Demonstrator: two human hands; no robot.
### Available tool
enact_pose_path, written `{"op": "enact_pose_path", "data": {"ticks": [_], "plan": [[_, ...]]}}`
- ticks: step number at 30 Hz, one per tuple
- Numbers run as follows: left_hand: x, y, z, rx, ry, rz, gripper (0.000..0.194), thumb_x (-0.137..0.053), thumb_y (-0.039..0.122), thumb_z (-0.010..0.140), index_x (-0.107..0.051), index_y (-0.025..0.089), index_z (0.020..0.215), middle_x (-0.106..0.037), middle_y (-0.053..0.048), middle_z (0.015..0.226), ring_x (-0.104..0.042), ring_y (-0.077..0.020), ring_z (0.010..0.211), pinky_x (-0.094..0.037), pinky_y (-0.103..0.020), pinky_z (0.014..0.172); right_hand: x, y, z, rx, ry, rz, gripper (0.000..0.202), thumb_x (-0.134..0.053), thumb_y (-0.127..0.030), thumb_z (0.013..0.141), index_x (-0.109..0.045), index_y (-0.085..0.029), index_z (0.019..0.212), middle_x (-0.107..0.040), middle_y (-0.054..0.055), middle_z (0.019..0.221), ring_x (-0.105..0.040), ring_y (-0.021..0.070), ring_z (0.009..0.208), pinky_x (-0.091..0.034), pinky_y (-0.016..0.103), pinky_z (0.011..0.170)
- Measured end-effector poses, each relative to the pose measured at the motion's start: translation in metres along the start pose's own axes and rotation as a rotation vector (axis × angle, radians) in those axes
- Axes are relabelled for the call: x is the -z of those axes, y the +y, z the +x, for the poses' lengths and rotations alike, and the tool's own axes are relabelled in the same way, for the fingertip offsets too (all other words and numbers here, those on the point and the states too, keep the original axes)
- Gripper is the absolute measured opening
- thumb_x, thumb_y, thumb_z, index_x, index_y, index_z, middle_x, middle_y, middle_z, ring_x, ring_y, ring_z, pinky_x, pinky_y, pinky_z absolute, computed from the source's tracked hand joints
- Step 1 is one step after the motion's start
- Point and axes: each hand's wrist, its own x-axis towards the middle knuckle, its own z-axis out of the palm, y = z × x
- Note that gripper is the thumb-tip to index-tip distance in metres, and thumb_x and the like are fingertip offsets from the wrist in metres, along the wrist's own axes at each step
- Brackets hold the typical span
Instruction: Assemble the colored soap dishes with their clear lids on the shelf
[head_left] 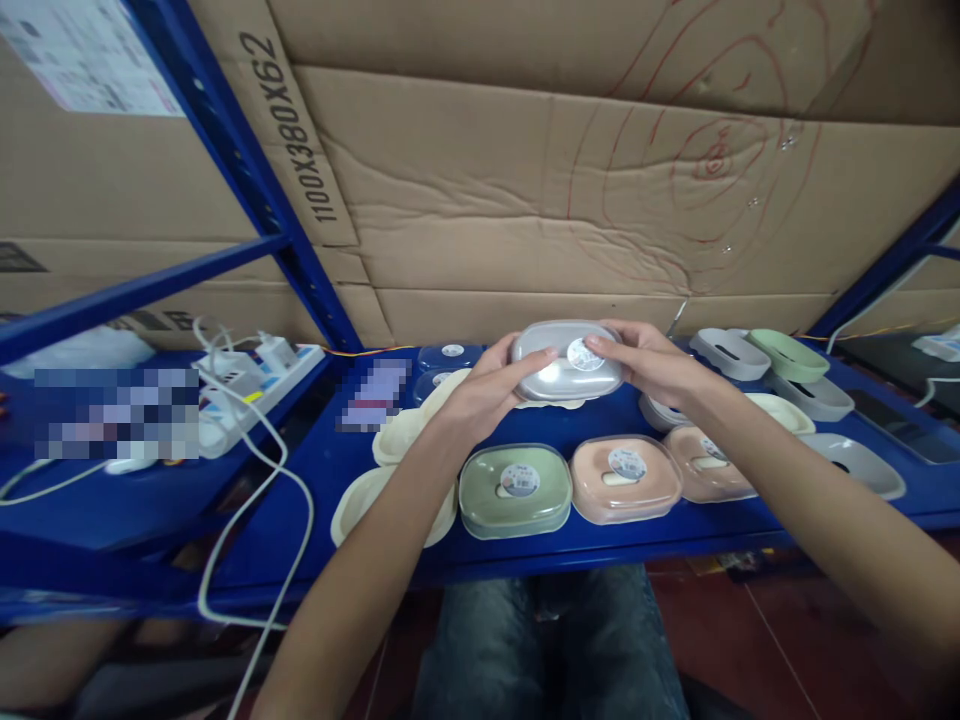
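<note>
Both hands hold a grey soap dish (536, 352) with a clear lid and a round sticker, raised above the back of the blue shelf. My left hand (491, 385) wraps its left end, thumb on the lid. At its right end is my right hand (649, 358), with the thumb at the sticker. Below them stand a green lidded dish (480, 500) and a peach lidded dish (626, 500). A second peach dish (694, 480) sits partly behind my right forearm. Cream dishes (352, 505) lie by my left forearm, which hides part of them.
Blue lidded dishes (442, 357) stand at the back. Grey trays (724, 355) and a green tray (791, 355) are stacked at the right, near a dark flat phone-like object (904, 425). Left are a power strip (281, 385) and a hanging white cable (307, 500). Cardboard (465, 150) backs the shelf.
</note>
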Motion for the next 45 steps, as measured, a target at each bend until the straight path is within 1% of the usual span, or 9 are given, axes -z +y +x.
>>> {"op": "enact_pose_path", "data": {"ticks": [4,8,13,16,21,30,35,40,45], "plan": [[0.001,0.000,0.000,0.054,0.081,0.177,0.048,-0.089,0.050,0.087,-0.073,0.016,0.117,-0.078,-0.014,0.110,-0.075,-0.0268,0.102,-0.059,-0.039,0.092,0.023,-0.001,-0.006,-0.105,0.070,-0.057,0.056,-0.096,-0.066,0.069,-0.078,-0.023,0.102,-0.081,0.007,0.107,-0.075,0.0225,0.086,-0.059,0.030,0.065],[0.003,-0.004,0.004,0.049,0.175,0.377,0.046,-0.082,0.059,0.092,-0.073,0.019,0.111,-0.079,-0.012,0.101,-0.076,-0.0254,0.091,-0.059,-0.035,0.081,0.045,0.008,-0.016,-0.185,0.061,-0.179,0.047,-0.091,-0.063,0.077,-0.081,-0.024,0.102,-0.082,0.007,0.101,-0.074,0.0224,0.080,-0.056,0.030,0.060],[0.005,-0.015,0.008,0.126,0.059,0.533,0.047,-0.078,0.066,0.091,-0.074,0.019,0.095,-0.078,-0.011,0.083,-0.073,-0.0253,0.073,-0.056,-0.036,0.074,0.055,0.029,-0.016,-0.124,0.032,-0.471,0.041,-0.081,-0.061,0.086,-0.082,-0.025,0.104,-0.083,0.007,0.101,-0.077,0.0278,0.088,-0.062,0.039,0.074],[0.008,-0.021,0.008,0.087,0.029,0.612,0.045,-0.076,0.066,0.092,-0.077,0.021,0.092,-0.078,-0.010,0.082,-0.073,-0.0278,0.080,-0.055,-0.037,0.081,0.056,0.039,-0.009,-0.085,0.072,-0.690,0.041,-0.073,-0.062,0.093,-0.081,-0.023,0.105,-0.083,0.007,0.105,-0.077,0.0311,0.098,-0.062,0.043,0.086],[0.011,-0.025,0.007,0.030,-0.001,0.688,0.038,-0.073,0.062,0.094,-0.080,0.026,0.087,-0.080,-0.011,0.098,-0.070,-0.0354,0.112,-0.050,-0.040,0.102,0.054,0.052,-0.002,-0.081,0.067,-0.987,0.045,-0.060,-0.060,0.104,-0.080,-0.020,0.113,-0.082,0.012,0.118,-0.077,0.0351,0.111,-0.058,0.044,0.097],[0.011,-0.022,0.002,0.039,-0.020,0.668,0.026,-0.079,0.055,0.091,-0.080,0.030,0.089,-0.081,-0.008,0.113,-0.061,-0.0368,0.139,-0.043,-0.038,0.118,0.050,0.059,-0.006,0.044,-0.019,-1.089,0.054,-0.062,-0.058,0.104,-0.072,-0.015,0.135,-0.079,0.018,0.122,-0.077,0.0340,0.109,-0.060,0.046,0.096],[0.015,-0.026,0.007,-0.018,-0.077,0.718,0.035,-0.070,0.064,0.095,-0.081,0.030,0.095,-0.081,-0.008,0.120,-0.064,-0.0351,0.136,-0.043,-0.038,0.118,0.050,0.063,-0.007,0.134,-0.188,-1.028,0.049,-0.058,-0.053,0.107,-0.072,-0.017,0.138,-0.078,0.016,0.131,-0.074,0.0337,0.121,-0.057,0.050,0.107],[0.016,-0.019,0.009,-0.020,-0.152,0.934,0.053,-0.046,0.067,0.105,-0.075,0.023,0.102,-0.078,-0.012,0.127,-0.067,-0.0348,0.126,-0.046,-0.046,0.113,0.051,0.063,-0.008,0.142,-0.177,-1.062,0.048,-0.056,-0.048,0.108,-0.071,-0.016,0.141,-0.077,0.017,0.135,-0.074,0.0343,0.123,-0.057,0.049,0.109],[0.015,-0.015,0.007,-0.024,-0.153,0.995,0.052,-0.043,0.066,0.106,-0.073,0.023,0.105,-0.077,-0.012,0.132,-0.067,-0.0341,0.126,-0.047,-0.046,0.112,0.085,0.041,-0.013,0.074,-0.118,-1.156,0.054,-0.063,-0.047,0.104,-0.066,-0.016,0.149,-0.074,0.016,0.142,-0.074,0.0331,0.121,-0.058,0.045,0.108]]}}
